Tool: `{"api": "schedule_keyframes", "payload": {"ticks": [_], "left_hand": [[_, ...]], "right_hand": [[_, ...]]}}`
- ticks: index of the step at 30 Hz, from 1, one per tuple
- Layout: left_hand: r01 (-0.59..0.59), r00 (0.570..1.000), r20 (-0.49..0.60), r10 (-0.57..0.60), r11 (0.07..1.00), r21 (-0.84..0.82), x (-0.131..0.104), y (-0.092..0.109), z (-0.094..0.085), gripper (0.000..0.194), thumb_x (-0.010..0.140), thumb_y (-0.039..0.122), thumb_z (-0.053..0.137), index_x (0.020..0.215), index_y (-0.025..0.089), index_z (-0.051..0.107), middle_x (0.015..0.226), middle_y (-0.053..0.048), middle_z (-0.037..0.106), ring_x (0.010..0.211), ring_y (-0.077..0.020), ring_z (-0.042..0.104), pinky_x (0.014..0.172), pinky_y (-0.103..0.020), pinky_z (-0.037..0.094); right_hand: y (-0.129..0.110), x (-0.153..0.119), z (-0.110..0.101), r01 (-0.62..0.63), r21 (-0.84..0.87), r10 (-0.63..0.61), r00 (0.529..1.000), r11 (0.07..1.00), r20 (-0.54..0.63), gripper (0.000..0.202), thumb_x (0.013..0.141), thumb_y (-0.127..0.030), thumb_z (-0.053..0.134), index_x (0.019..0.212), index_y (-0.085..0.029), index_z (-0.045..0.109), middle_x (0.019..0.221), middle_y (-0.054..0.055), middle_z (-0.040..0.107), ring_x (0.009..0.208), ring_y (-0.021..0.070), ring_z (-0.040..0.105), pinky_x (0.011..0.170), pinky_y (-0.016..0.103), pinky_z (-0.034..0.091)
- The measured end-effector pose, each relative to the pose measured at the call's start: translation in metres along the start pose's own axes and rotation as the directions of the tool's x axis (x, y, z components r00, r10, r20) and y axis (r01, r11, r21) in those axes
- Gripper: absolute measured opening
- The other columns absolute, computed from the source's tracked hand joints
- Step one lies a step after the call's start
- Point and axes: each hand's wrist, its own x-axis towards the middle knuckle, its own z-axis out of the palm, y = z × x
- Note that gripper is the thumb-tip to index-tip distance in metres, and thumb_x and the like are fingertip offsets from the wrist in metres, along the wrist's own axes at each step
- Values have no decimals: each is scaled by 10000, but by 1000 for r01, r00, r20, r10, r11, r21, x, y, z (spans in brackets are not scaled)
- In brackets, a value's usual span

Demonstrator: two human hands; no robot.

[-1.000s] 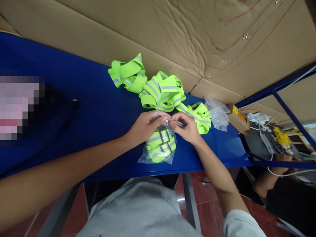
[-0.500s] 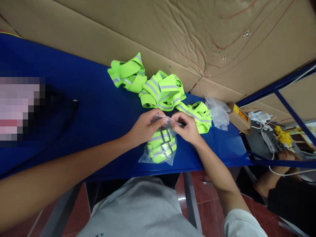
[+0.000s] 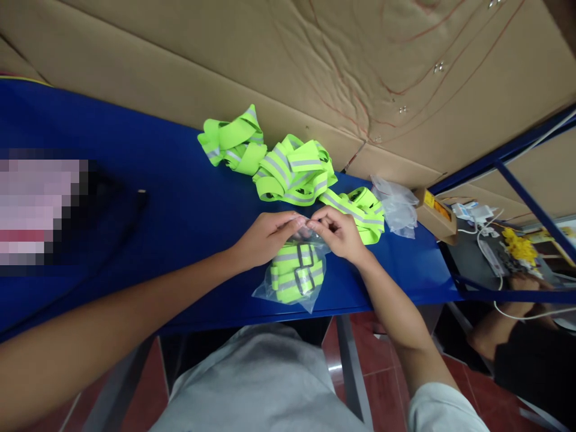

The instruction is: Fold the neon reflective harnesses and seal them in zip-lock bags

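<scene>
A clear plastic bag [image 3: 269, 293] lies near the front edge of the table, its top edge pinched between the fingers of both hands. Inside it is a folded neon-yellow reflective strap [image 3: 288, 279] with grey stripes and dark buckles. My left hand [image 3: 266, 237] grips the bag's top from the left, thumb against fingers. From the right, my right hand [image 3: 336, 233] pinches the same edge, its fingers curled. The two thumbs are close together. Just beyond the hands sits a loose bundle of similar straps [image 3: 294, 168].
More straps [image 3: 236, 138] lie at the back left and another strap bundle [image 3: 366, 213] at the right. Beside that are clear bags [image 3: 396, 207] and a cardboard box [image 3: 435, 219]. A cable [image 3: 140, 201] crosses the blue table [image 3: 180, 198]. Another person's arm [image 3: 499, 321] is at far right.
Both hands have drawn slightly closer together along the bag's top edge. The bag hangs a little lower in view, and its buckles show more clearly. The camera has tilted slightly.
</scene>
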Motion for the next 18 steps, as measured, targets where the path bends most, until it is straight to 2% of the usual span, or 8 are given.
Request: {"api": "schedule_keyframes", "payload": {"ticks": [3, 5, 7, 9, 11, 13, 16, 18], "left_hand": [[16, 999, 53, -11, 996, -89, 0, 5, 1, 523, 1052, 597, 466, 966, 191, 784, 989, -77, 825, 914, -235, 775, 866, -322, 596], [2, 999, 33, 0, 998, -65, 0, 10, 0, 540, 1067, 583, 434, 911, 194, 775, 926, -69, 823, 850, -219, 777, 827, -305, 595], [-33, 999, -38, 33, 999, -6, -1, 13, -1, 514, 1068, 550, 457, 836, 196, 749, 829, -49, 801, 754, -193, 750, 752, -277, 569], [-46, 986, -159, 50, 998, 33, -1, 12, -2, 509, 1054, 552, 490, 761, 194, 704, 726, -30, 746, 656, -169, 679, 654, -262, 515], [-15, 953, -302, 19, 1000, 15, 1, 8, -4, 503, 1032, 584, 527, 753, 194, 678, 709, -21, 704, 647, -161, 626, 619, -260, 477], [21, 904, -424, -52, 997, -76, 4, 4, -5, 494, 1013, 623, 551, 805, 195, 681, 759, -23, 704, 703, -168, 627, 641, -263, 486], [16, 845, -514, -146, 968, -249, 11, 5, -8, 487, 995, 656, 565, 865, 198, 668, 828, -37, 728, 789, -186, 676, 708, -278, 540], [-21, 810, -560, -174, 946, -324, 18, 13, -19, 481, 984, 665, 573, 884, 200, 647, 847, -50, 743, 829, -206, 714, 728, -298, 574]], "right_hand": [[0, 1, 2, -12, 57, 15, 999, 998, -41, 359, 971, -559, 678, 901, -207, 661, 546, -87, 378, 501, 93, 322, 521, 265, 275], [-1, 1, 2, -27, 87, 31, 998, 996, -47, 394, 953, -598, 685, 905, -207, 673, 539, -88, 365, 500, 94, 311, 517, 265, 269], [-3, 3, 0, -40, 123, 42, 999, 992, -9, 408, 940, -615, 693, 959, -207, 695, 556, -85, 384, 511, 95, 331, 522, 257, 286], [-4, 5, -5, -63, 169, 53, 997, 984, 62, 416, 913, -611, 729, 1002, -206, 702, 629, -63, 490, 556, 95, 419, 551, 243, 355], [-3, 7, -9, -115, 226, 85, 987, 967, 139, 435, 863, -610, 783, 1002, -207, 694, 750, -32, 603, 640, 109, 533, 601, 238, 447], [1, 7, -10, -161, 310, 111, 978, 937, 174, 505, 801, -633, 831, 1050, -218, 686, 897, 1, 685, 767, 142, 638, 688, 256, 540], [11, 5, -2, -198, 465, 91, 966, 863, 243, 693, 779, -639, 852, 1305, -255, 614, 1151, 56, 727, 1003, 187, 715, 895, 310, 604], [18, 3, 8, -236, 509, 74, 946, 828, 317, 763, 816, -561, 859, 1431, -276, 510, 1232, 80, 718, 1041, 183, 725, 917, 317, 607]]}}
